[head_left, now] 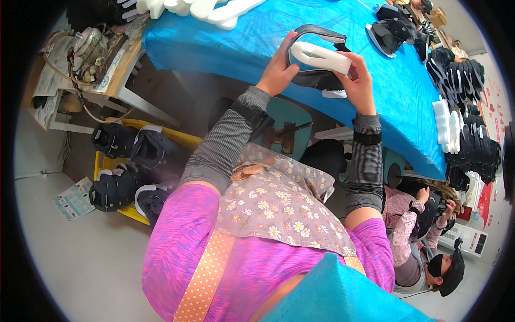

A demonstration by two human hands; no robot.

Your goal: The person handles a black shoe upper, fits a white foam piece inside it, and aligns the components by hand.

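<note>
Head view, held pair: a bent white piece point(316, 55) sits inside the curve of a dark, shoe-like piece point(314, 80), lifted above the near edge of the blue-covered table point(214, 49).
Left hand: the left hand point(278, 71) is clamped on the dark piece's left end, thumb below.
Right hand: the right hand point(358, 83) pinches the white piece's right end; whether it also grips the dark edge, I cannot tell.
Progress: the two look partly brought together, the white bend exposed; seating it seems left to do.
Stock: loose white pieces point(214, 12) lie at the far left; dark shoes point(153, 145) fill a yellow crate point(98, 163) at near left.
Hard to see: fingers hide the white piece's right end; the far white pieces are cut off; the dark piece's inside is obscured.
</note>
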